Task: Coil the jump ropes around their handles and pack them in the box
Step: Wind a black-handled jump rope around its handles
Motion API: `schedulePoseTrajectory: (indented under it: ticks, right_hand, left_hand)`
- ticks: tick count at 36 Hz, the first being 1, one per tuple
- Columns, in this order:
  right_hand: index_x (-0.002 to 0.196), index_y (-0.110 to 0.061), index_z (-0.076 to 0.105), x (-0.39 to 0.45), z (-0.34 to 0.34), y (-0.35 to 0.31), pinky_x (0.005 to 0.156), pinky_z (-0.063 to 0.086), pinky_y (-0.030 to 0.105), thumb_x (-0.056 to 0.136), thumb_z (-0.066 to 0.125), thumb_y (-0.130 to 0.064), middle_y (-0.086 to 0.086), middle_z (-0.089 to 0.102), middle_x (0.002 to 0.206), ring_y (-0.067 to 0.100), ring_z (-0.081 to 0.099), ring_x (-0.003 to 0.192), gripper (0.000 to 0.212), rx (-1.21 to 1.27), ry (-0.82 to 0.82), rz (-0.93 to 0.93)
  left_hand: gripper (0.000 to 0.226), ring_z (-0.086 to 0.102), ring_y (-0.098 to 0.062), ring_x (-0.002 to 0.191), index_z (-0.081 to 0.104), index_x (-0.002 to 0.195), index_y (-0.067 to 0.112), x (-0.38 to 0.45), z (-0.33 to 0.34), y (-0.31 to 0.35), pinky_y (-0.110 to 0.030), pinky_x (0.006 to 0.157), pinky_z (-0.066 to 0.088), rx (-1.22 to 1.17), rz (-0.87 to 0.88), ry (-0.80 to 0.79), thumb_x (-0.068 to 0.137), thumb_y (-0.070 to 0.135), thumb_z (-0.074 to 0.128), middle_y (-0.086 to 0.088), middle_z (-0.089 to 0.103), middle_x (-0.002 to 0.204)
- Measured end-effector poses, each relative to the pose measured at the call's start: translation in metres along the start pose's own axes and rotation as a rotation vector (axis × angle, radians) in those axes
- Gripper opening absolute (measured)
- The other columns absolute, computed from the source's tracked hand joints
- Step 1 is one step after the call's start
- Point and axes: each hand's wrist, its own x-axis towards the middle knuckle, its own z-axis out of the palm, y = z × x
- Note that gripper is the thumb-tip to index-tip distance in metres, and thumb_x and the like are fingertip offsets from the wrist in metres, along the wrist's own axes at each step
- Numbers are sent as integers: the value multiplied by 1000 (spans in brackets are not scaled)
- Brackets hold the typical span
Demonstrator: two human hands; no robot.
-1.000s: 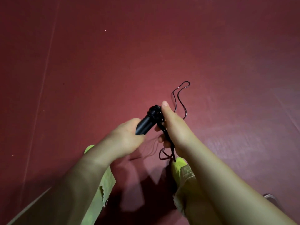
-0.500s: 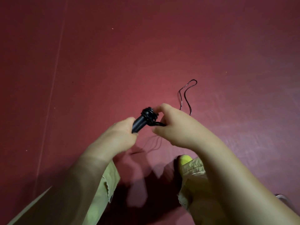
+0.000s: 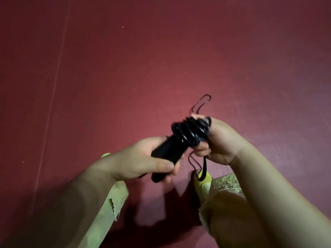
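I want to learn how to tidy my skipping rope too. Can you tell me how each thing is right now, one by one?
handle: black, tilted, gripped at its lower end.
rope: partly coiled round the handle's top; a loose loop lies on the floor beyond, another hangs below.
left hand: grips the handle.
right hand: fingers curled on the rope beside the coils.
floor: red, bare where shown.
box: not in view.

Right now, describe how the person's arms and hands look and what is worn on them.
Both forearms are bare, with no sleeves in view. The left hand and right hand wear no gloves; no rings, watch or bracelets show. Below the arms are frayed yellow-green trouser legs and a bright yellow shoe.
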Motion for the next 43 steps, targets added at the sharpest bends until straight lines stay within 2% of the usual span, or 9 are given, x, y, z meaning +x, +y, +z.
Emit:
schedulePoseTrajectory:
  ticks: [5,15,19,25,28,34,38,41,43]
  right_hand:
    - [104,-10,66,-6,0,3,40,16,19,86,35,-61,-4,39,58,7,21,43,62,-96,62,33]
    - [106,-11,60,-20,21,13,62,37,32,96,52,-29,5,62,80,20,56,72,22,-1390,238,-18]
    - [98,-16,66,-26,21,4,59,37,34,92,56,-31,4,64,79,21,56,72,18,-1553,261,-41]
    - [77,-17,72,-30,14,-8,50,42,14,84,69,-14,-3,69,65,4,60,54,8,-1272,100,-34]
    - [70,-16,69,-28,8,-11,53,42,26,82,74,-11,-6,61,56,12,54,52,14,-1059,105,-59]
    - [69,-11,65,-20,4,-17,45,41,18,77,64,-18,-4,58,51,7,52,43,10,-399,-55,-74]
    - [70,-10,63,-4,11,-14,47,40,19,87,45,-55,-3,55,52,8,50,46,52,-245,-82,-94]
    - [62,-24,65,7,19,-13,40,19,20,80,24,-74,-4,42,50,8,29,42,67,-95,-165,-90]
    - [82,-17,68,11,23,-12,43,14,22,76,15,-75,-7,45,54,8,26,45,79,-73,-210,-106]
  left_hand:
    - [35,57,-23,57,53,100,5,7,-15,1,-29,51,47,-268,64,323,68,11,66,-7,62,72]
    - [12,61,-21,57,55,98,12,30,-14,-26,-32,58,47,163,-221,530,88,8,61,-9,65,78]
    - [12,65,-25,62,52,91,16,33,-13,-33,-34,59,50,571,-359,482,85,15,62,-4,60,77]
    - [10,53,-8,69,50,90,24,27,16,-21,-20,58,38,902,-398,40,88,24,60,10,52,76]
    - [9,46,5,62,54,91,25,22,22,-10,-12,57,35,864,-291,-13,89,21,62,14,50,73]
    - [21,60,-4,77,61,94,32,10,18,2,-26,75,49,498,-129,22,79,20,71,5,67,84]
    - [32,64,-18,73,59,97,18,8,14,-1,-37,71,50,150,16,-2,68,27,70,-2,69,80]
    - [34,62,-20,69,63,100,17,10,5,0,-33,65,50,-129,170,-29,71,28,78,-1,66,81]
    - [32,61,-20,66,67,100,19,11,1,3,-30,62,50,-240,239,-21,72,32,79,-3,64,81]
